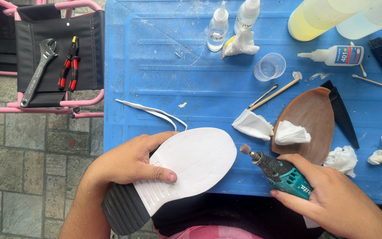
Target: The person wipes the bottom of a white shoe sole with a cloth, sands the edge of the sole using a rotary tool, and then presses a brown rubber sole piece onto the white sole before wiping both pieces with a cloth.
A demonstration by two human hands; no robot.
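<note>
My left hand (131,161) grips an upturned shoe (186,166) with a white sole and a black ridged heel, thumb pressed on the sole. The shoe rests at the near edge of the blue table (164,79). My right hand (332,199) holds a teal rotary tool (279,172), dusted with white specks. Its small sanding drum (245,148) points up-left and sits just right of the sole's toe, not touching it.
A brown sole piece (317,113) with a white rag lies to the right, among crumpled tissues, wooden sticks, a clear cup (269,66), glue bottles and white laces (155,113). A pink folding chair (58,53) at left carries a wrench and red-handled pliers.
</note>
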